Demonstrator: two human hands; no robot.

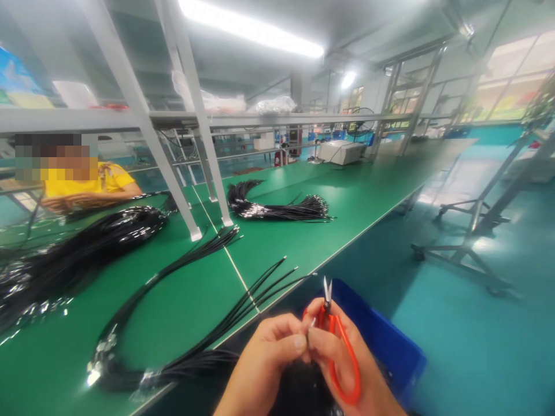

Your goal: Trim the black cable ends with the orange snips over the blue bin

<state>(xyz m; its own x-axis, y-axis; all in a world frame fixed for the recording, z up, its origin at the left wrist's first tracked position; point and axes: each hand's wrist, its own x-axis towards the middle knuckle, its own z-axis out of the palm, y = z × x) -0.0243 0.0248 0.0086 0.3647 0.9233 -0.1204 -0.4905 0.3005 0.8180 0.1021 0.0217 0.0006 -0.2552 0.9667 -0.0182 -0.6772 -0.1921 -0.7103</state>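
Observation:
My left hand (274, 355) is closed in a pinch beside my right hand, fingertips nearly touching. A small cable end (310, 330) with a pale tip shows between the fingers of both hands. In my right hand (347, 346) is a pair of scissors (356, 375) with red handles, its blades pointing up and slightly apart. Behind my left wrist runs a curved bundle of black cables (191, 365), banded with clear wrap, lying along the front edge of the green table. Several loose cable ends (260, 283) fan out over that edge.
A blue bin (390, 341) stands below my right hand. More black cables lie in a heap (87, 248) at left and a bundle (277, 211) farther back. White shelf posts (208, 127) rise from the green table (303, 242). Across it sits a co-worker in yellow (113, 179).

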